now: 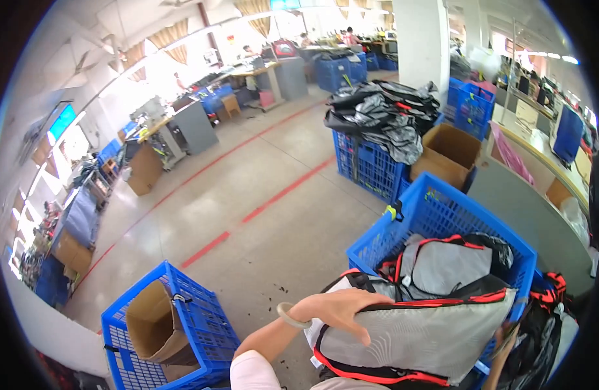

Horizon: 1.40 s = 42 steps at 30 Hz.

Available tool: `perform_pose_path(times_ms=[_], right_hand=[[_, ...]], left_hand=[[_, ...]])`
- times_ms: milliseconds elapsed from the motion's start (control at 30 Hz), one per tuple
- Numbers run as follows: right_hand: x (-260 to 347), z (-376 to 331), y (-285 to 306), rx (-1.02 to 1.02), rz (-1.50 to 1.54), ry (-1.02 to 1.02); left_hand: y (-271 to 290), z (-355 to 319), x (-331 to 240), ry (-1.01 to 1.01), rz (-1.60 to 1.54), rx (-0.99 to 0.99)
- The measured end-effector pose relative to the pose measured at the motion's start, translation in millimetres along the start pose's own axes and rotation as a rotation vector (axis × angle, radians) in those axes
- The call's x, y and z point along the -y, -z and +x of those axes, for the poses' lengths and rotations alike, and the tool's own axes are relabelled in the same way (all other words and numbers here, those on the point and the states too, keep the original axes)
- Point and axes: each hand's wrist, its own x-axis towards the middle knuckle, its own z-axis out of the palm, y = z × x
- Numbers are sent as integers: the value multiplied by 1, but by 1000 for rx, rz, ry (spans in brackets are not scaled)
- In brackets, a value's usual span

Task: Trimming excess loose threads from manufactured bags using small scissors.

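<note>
- A grey backpack (416, 335) with black panels and red piping lies flat at the near right of the scene, resting on top of a heap of similar bags just in front of a blue plastic crate (436, 214).
- Its pale grey face panel is smooth and faintly patterned, with a red-edged black seam curving along its near side.
- The left hand (341, 309) rests palm-down on the bag's left end, fingers curled over the edge and thumb hanging down the grey panel; the grip is loosely spread on the fabric rather than pinching it.
- A pale bangle (290, 316) rings the left wrist, and the forearm rises from a white sleeve (254, 372) at the near edge.
- The right hand (504, 341) shows only as a sliver at the bag's right end; whether its grip is spread or pressed together cannot be told.
- More grey and black backpacks (452, 263) fill the blue crate beyond.
- To the near left stands another blue crate (205, 318) holding a cardboard box (153, 322).
</note>
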Motion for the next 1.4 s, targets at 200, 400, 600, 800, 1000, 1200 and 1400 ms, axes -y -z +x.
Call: perform_pose_path(times_ms=[200,400,600,800,1000,1200,1400], right_hand=[[-17,-139,-37,39,572,-707],[84,-109,-59,-62,756,-634],[133,-66,-90,-6,414,-327],[181,-30,-102,472,324,-82],[240,-1,-122,609,342,-6],[326,62,-99,224,685,263],[308,58,-40,-115,673,330]], left_hand=[[14,32,103,443,114,-221],[-24,59,184,777,489,-497],[-150,38,91,76,437,-578],[-219,-17,29,399,367,-602],[-229,-25,54,345,246,-1000],[-64,-30,-103,33,134,-1062],[5,24,-159,27,205,-500]])
